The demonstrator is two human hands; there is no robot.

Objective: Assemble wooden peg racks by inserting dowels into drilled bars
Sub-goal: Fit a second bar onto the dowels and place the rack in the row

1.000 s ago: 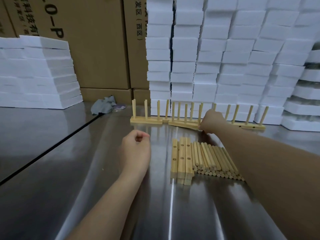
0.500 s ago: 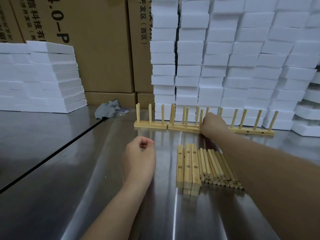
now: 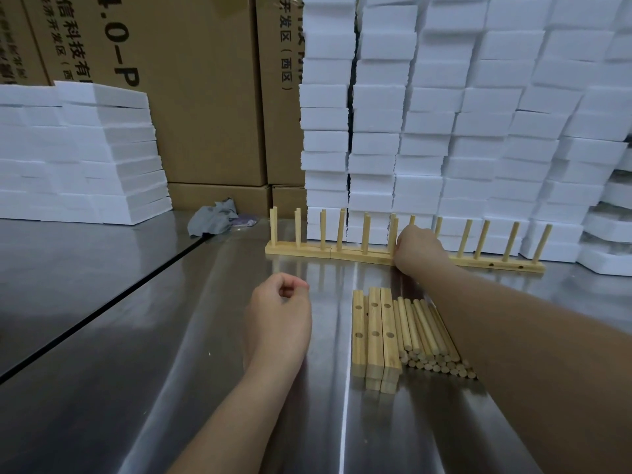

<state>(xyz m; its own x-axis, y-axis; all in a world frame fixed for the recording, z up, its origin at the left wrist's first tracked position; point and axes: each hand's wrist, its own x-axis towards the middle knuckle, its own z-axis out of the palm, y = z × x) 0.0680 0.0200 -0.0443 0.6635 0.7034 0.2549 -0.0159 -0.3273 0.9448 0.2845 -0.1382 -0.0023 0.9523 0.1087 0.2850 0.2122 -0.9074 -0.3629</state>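
Three finished peg racks stand in a row at the back of the steel table: a left rack (image 3: 297, 249), a middle rack (image 3: 362, 254) and a right rack (image 3: 496, 263), each with upright dowels. My right hand (image 3: 417, 249) grips the middle rack at its right end, where it meets the right rack. My left hand (image 3: 277, 319) hovers over the table with fingers loosely curled and holds nothing. In front of the racks lie several drilled bars (image 3: 374, 331) stacked side by side, with a pile of loose dowels (image 3: 427, 333) right of them, partly under my right forearm.
Stacks of white foam blocks (image 3: 444, 131) rise directly behind the racks and another stack (image 3: 82, 155) sits at the left. Cardboard boxes (image 3: 205, 97) stand behind. A grey cloth (image 3: 213, 220) lies near the back. A dark seam (image 3: 102, 302) crosses the table (image 3: 171, 388) diagonally.
My right hand has pushed the middle rack straight, into line with the other two. My left hand has stayed in place, fingers curled.
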